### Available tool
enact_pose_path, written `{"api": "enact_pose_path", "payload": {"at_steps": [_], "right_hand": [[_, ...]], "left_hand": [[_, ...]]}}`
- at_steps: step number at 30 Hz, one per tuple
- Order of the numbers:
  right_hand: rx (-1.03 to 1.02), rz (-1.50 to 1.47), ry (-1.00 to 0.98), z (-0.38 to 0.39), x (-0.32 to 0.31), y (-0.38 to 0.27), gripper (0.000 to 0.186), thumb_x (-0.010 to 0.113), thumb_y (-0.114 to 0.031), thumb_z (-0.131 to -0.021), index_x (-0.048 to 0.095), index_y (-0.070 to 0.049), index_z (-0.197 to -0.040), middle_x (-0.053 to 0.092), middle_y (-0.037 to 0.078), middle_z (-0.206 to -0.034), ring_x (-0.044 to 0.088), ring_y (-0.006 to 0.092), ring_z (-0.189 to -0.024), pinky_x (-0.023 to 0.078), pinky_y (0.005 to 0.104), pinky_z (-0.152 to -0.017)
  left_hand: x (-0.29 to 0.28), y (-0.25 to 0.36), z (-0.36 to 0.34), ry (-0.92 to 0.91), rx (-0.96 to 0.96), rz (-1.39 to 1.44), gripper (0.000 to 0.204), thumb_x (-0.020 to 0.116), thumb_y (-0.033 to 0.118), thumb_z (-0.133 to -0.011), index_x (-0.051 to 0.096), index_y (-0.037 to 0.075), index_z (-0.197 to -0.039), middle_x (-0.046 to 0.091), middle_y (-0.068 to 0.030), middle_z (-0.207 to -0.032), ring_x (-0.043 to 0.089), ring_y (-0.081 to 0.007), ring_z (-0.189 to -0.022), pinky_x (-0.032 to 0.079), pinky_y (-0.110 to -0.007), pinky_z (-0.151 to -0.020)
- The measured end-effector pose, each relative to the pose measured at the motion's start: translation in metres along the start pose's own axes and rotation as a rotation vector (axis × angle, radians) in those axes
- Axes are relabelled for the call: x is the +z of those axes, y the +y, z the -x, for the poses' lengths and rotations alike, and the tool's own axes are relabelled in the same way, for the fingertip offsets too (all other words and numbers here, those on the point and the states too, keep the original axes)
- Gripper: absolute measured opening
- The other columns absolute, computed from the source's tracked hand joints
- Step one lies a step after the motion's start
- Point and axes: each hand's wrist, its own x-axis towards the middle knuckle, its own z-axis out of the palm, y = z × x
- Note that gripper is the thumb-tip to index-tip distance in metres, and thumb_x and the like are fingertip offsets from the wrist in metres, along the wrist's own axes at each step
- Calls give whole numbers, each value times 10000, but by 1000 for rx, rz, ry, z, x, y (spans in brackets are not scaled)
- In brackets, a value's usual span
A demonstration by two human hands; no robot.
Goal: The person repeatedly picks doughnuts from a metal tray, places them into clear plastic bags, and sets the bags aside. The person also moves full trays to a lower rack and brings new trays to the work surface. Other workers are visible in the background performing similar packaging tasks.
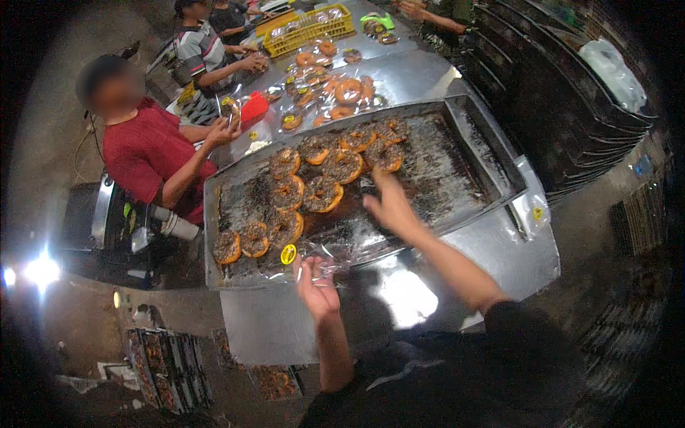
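Observation:
My left hand [318, 291] is at the near edge of a dark metal tray, its fingers closed on a clear plastic bag [330, 258] with a round yellow sticker. My right hand [392, 207] reaches over the tray, thumb and fingers apart. Its fingertips are at the near edge of a chocolate-topped doughnut [384, 154]; whether they touch it I cannot tell. Several more such doughnuts lie on the tray, among them one [322, 194] between my hands and a pair [255, 239] at the left end.
The tray [335, 267] rests on a metal table [264, 321]. Beyond it lie bagged doughnuts [348, 90] and a yellow crate [310, 32]. Across the left side, a person in a red shirt [146, 146] holds a bagged doughnut. Stacked dark trays [564, 93] stand at the right.

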Motion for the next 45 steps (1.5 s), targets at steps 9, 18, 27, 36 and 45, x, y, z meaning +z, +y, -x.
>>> {"api": "enact_pose_path", "payload": {"at_steps": [9,18,27,36,45], "right_hand": [[334,218,-184,-50,10,67,982,681,-406,-655,145,-16,-1380,406,267,-1162,399,385,-1048,365,472,-899],[-322,0,-166,72,-85,-60,955,742,-119,-516,287,-59,-1354,418,142,-1256,421,331,-1055,339,448,-894],[-16,-21,64,123,-87,-92,996,768,-102,-510,220,108,-1315,561,185,-1047,556,335,-883,459,361,-771],[132,6,-93,121,-101,-82,626,721,-236,-661,490,10,-1188,580,197,-1008,600,285,-834,473,345,-665],[-281,-85,173,-33,-114,-88,446,587,-170,-794,470,43,-1168,519,238,-1150,502,344,-1079,391,366,-931]], "left_hand": [[-12,36,-32,142,280,56,572,474,253,-845,250,75,-1340,368,-147,-1214,415,-315,-1128,359,-540,-955],[41,-37,-6,-242,59,63,545,416,158,-848,220,99,-1353,393,-166,-1232,439,-323,-1133,394,-449,-937],[59,-42,46,-487,-235,117,585,341,285,-839,225,28,-1352,420,-190,-1267,439,-326,-1135,361,-417,-953],[10,-60,70,-640,-588,60,493,355,385,-879,415,-14,-1161,554,-104,-985,560,-148,-761,472,-297,-705],[-69,-193,108,-1328,435,-1550,270,681,122,-696,591,14,-926,566,-140,-1011,550,-295,-920,468,-359,-747]]}}
